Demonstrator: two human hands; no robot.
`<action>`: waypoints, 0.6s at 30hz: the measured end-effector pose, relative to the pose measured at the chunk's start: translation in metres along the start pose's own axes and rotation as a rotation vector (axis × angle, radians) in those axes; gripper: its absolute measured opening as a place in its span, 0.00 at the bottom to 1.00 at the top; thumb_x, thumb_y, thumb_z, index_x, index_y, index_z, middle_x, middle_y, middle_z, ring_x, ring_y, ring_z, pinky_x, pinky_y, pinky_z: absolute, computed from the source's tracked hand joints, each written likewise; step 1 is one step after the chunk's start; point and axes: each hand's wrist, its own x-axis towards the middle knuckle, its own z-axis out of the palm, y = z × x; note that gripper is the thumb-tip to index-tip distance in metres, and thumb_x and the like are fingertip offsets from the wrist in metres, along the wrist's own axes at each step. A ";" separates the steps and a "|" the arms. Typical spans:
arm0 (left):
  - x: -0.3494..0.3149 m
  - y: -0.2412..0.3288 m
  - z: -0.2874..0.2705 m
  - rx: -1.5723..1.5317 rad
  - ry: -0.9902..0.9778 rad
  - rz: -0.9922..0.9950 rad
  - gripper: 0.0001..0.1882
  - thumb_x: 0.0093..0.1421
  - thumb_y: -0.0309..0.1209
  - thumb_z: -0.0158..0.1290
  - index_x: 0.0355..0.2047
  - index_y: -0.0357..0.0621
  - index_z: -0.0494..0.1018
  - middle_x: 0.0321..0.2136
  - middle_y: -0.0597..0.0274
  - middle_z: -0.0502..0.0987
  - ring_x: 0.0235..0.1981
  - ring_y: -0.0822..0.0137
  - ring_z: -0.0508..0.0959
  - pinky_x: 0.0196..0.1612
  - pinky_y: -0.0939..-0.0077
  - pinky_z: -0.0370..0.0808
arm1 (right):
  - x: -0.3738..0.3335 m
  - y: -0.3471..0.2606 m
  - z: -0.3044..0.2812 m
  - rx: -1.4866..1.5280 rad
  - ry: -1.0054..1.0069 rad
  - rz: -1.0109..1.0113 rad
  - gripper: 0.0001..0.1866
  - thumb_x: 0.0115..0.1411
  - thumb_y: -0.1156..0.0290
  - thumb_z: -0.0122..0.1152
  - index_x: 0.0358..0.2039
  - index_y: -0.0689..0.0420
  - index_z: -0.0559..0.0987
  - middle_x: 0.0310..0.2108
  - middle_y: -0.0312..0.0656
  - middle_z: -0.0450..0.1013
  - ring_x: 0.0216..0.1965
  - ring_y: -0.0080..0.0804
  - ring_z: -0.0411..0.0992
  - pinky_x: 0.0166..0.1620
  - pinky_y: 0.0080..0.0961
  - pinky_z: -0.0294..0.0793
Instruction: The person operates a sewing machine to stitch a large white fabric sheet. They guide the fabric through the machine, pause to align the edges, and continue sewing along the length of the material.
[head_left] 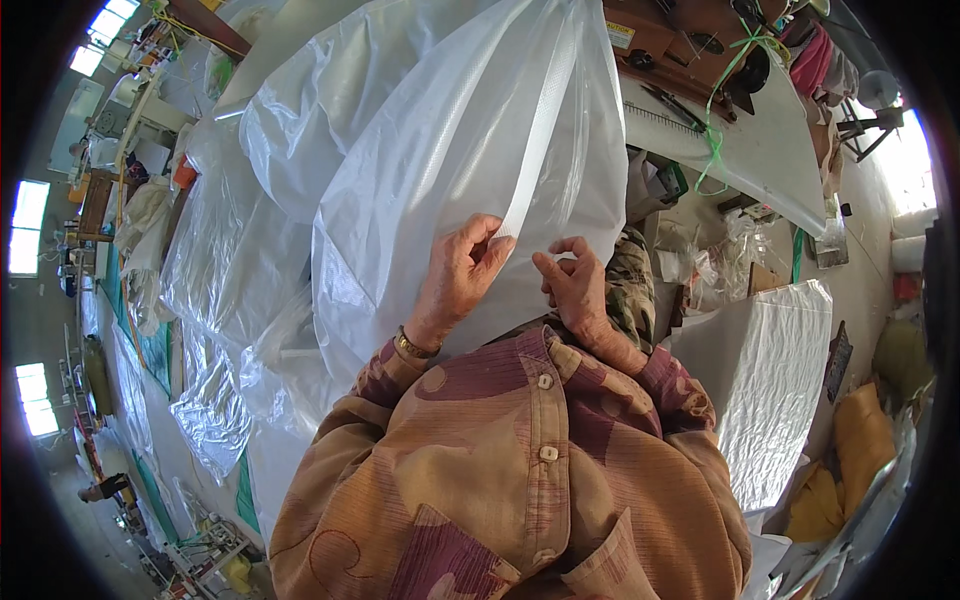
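My left hand (465, 268) pinches the strip (542, 125), which runs far and slightly right along the sheet (430, 165); my right hand (580, 287) curls farther off, its hold unclear.

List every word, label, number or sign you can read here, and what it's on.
Yellow-and-white label on the brown machine: wording not copied here; its smaller print is too small to read.
Dark tick marks on the white table: any numbers are too small to read.
White plastic sheet: none visible.
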 end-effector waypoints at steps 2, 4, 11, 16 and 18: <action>0.000 0.003 0.002 0.008 0.020 0.006 0.06 0.64 0.26 0.56 0.34 0.35 0.73 0.19 0.67 0.70 0.20 0.80 0.64 0.23 0.80 0.62 | 0.003 0.004 -0.001 0.021 -0.009 -0.045 0.16 0.61 0.64 0.65 0.36 0.64 0.71 0.16 0.41 0.72 0.15 0.23 0.66 0.21 0.25 0.67; 0.001 0.002 0.002 0.027 0.029 0.035 0.05 0.63 0.26 0.56 0.34 0.35 0.73 0.19 0.66 0.70 0.20 0.79 0.65 0.23 0.79 0.63 | 0.001 -0.002 0.002 -0.037 -0.009 -0.184 0.13 0.61 0.65 0.64 0.34 0.62 0.72 0.16 0.41 0.71 0.15 0.26 0.67 0.22 0.26 0.67; 0.005 0.002 -0.004 0.057 -0.066 0.074 0.05 0.61 0.23 0.57 0.32 0.34 0.73 0.21 0.63 0.71 0.22 0.74 0.68 0.26 0.76 0.66 | -0.016 -0.038 0.002 -0.668 -0.079 -0.890 0.08 0.54 0.74 0.62 0.31 0.57 0.70 0.19 0.43 0.72 0.21 0.46 0.73 0.28 0.36 0.71; 0.006 -0.002 -0.004 -0.111 -0.128 0.046 0.03 0.62 0.21 0.55 0.35 0.33 0.75 0.26 0.62 0.73 0.27 0.75 0.71 0.31 0.78 0.68 | -0.011 -0.043 0.004 -0.740 -0.193 -0.963 0.11 0.54 0.73 0.63 0.35 0.58 0.69 0.20 0.43 0.72 0.22 0.45 0.74 0.28 0.36 0.71; 0.007 -0.003 -0.005 -0.166 -0.164 0.047 0.04 0.63 0.21 0.54 0.36 0.33 0.76 0.27 0.63 0.73 0.29 0.75 0.72 0.33 0.78 0.69 | -0.012 -0.050 0.004 -0.731 -0.191 -1.087 0.11 0.54 0.73 0.63 0.33 0.58 0.68 0.21 0.43 0.72 0.22 0.44 0.74 0.28 0.36 0.71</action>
